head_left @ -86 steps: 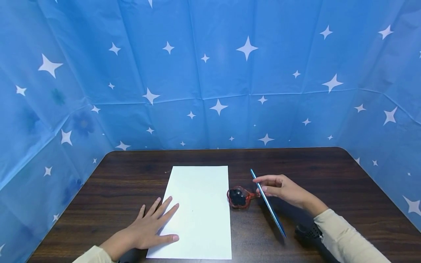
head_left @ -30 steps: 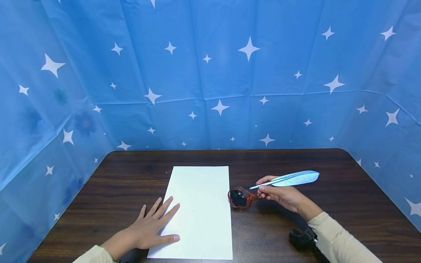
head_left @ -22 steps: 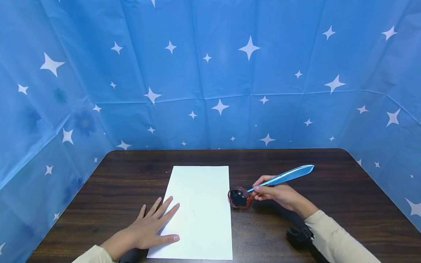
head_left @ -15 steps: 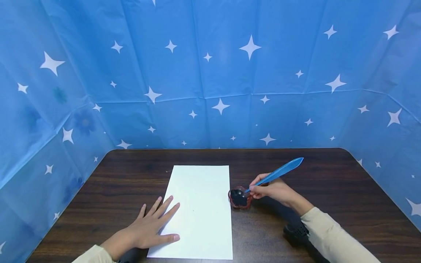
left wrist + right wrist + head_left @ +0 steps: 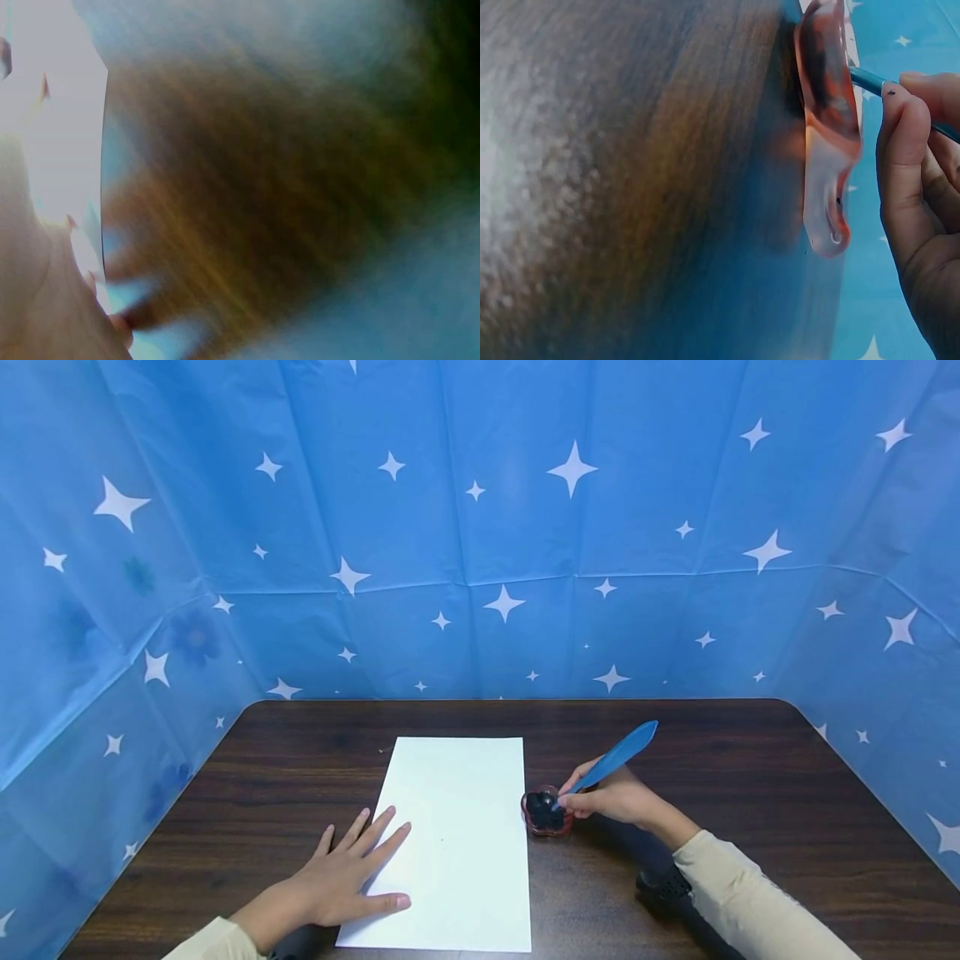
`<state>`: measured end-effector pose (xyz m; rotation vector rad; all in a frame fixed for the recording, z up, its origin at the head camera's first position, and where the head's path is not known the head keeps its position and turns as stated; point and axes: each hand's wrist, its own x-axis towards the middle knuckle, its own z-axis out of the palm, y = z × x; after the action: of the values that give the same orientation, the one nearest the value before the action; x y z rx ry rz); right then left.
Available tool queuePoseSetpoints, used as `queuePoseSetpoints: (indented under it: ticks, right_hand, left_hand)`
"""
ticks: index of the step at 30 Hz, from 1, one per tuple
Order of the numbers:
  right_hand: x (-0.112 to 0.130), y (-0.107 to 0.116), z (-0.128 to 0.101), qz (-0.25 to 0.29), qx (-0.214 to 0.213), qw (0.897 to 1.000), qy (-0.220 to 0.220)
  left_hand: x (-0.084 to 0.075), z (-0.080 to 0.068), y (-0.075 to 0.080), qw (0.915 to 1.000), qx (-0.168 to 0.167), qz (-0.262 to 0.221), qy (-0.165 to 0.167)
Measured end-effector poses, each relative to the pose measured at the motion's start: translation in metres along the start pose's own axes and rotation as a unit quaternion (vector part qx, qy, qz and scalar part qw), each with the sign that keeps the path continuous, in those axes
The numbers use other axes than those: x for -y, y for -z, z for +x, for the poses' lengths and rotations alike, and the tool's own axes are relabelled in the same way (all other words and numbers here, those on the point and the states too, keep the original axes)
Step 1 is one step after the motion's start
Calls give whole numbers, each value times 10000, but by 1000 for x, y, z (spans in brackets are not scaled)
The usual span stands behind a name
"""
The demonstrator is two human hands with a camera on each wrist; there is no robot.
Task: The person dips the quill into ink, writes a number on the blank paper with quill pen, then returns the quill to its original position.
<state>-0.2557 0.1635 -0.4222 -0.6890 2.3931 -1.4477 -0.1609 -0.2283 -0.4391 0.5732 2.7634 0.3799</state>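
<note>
A white sheet of paper (image 5: 457, 835) lies on the dark wooden table (image 5: 750, 777). My left hand (image 5: 345, 881) rests flat on the sheet's lower left corner, fingers straight. My right hand (image 5: 607, 797) pinches a blue feather quill (image 5: 615, 757) low on its shaft. The quill's tip dips into a small reddish glass dish of black ink (image 5: 546, 812) just right of the paper. In the right wrist view the dish (image 5: 825, 120) is close up, with the quill shaft (image 5: 870, 78) entering it beside my fingers (image 5: 904, 172). The left wrist view is blurred, showing paper (image 5: 52, 127) and table.
Blue star-patterned sheeting (image 5: 480, 527) walls in the table at the back and both sides. A black wrist-worn device (image 5: 660, 885) sits under my right forearm. My cream sleeves reach in from the bottom edge.
My right hand turned the quill from lying back toward me to pointing up and right, then moved left and lowered its tip into the ink dish. The left hand stayed put.
</note>
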Motion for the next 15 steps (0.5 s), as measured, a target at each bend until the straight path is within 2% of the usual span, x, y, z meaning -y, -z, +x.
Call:
queuePoseSetpoints:
  ticks: [8,15]
  right_hand:
    - [3,-3,-1,-142,-30,9999,25]
    - [2,-7,0,-265,-10,9996,88]
  left_hand:
    - [4,2,-3,10000,-10,15,-59]
    - [0,1,0,10000,67,-29,58]
